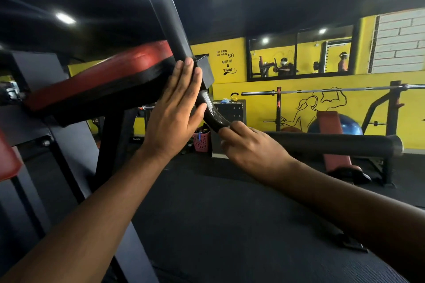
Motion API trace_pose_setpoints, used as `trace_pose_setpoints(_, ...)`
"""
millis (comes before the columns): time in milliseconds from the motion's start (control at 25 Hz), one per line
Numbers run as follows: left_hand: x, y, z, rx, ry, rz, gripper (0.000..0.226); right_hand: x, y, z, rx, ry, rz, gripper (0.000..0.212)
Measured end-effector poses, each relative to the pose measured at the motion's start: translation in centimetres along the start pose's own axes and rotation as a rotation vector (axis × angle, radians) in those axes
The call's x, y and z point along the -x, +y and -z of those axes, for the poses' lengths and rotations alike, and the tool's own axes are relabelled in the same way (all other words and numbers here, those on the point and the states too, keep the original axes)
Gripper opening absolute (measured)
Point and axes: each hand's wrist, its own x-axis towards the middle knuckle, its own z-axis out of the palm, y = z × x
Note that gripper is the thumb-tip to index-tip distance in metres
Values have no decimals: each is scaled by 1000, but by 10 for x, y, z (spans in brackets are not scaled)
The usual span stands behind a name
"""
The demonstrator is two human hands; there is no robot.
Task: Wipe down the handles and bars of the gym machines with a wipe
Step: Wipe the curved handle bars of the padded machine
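Left hand (pixel 177 108) was held flat at centre frame, fingers straight and together, laid against the slanted black bar (pixel 170 20) beside the red pad (pixel 103 71). Right hand (pixel 250 147) was curled round the curved black handle (pixel 211 112) just below. Whether a wipe lay under it could not be told.

Here's my left hand (pixel 174 108), bare; my right hand (pixel 250 145), bare too; left forearm (pixel 92 202) and right forearm (pixel 345 202) uncovered down to the frame's bottom corners.
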Motion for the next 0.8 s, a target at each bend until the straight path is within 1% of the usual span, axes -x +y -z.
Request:
trace_pose_setpoints(40,1,-1,0,-1,-4,0,60,4,2,1,-8,-9,17,39)
trace_pose_setpoints(80,1,-1,0,-3,-3,0,60,4,2,2,-37,-18,4,32)
trace_pose_setpoints(120,1,-1,0,-1,-2,-1,60,3,2,3,-81,-24,-50,23)
trace_pose_setpoints(160,1,-1,1,5,-3,0,60,0,1,2,-138,-20,-135,19)
trace_pose_setpoints(280,1,-2,2,18,-7,-2,61,-6,-6,3,-309,-25,-367,20)
trace_pose_setpoints(320,1,-2,3,16,-9,-7,61,-7,-8,9,-403,-10,-459,20)
trace_pose_setpoints(400,1,-3,3,18,-23,-8,61,-18,-2,23,-626,8,-698,21)
trace_pose_setpoints(440,1,-3,3,20,-30,-4,62,-30,4,27,-722,-32,-797,24)
trace_pose_setpoints(480,1,-2,3,22,-34,1,62,-44,10,27,-799,-84,-854,25)
trace_pose_setpoints(560,1,-2,3,23,-40,5,62,-61,25,26,-953,-190,-901,23)
trace_pose_setpoints(600,1,-2,3,28,-46,6,62,-62,34,30,-971,-293,-899,23)
trace_pose_setpoints(680,2,-1,2,44,-45,17,62,-56,49,33,-906,-504,-879,24)
trace_pose_setpoints(720,2,0,1,49,-39,21,62,-52,52,32,-917,-538,-892,24)
trace_pose_setpoints(760,2,1,0,48,-34,19,61,-49,52,30,-992,-512,-917,22)
trace_pose_setpoints(800,2,1,-2,42,-30,14,61,-47,50,27,-1083,-443,-949,21)
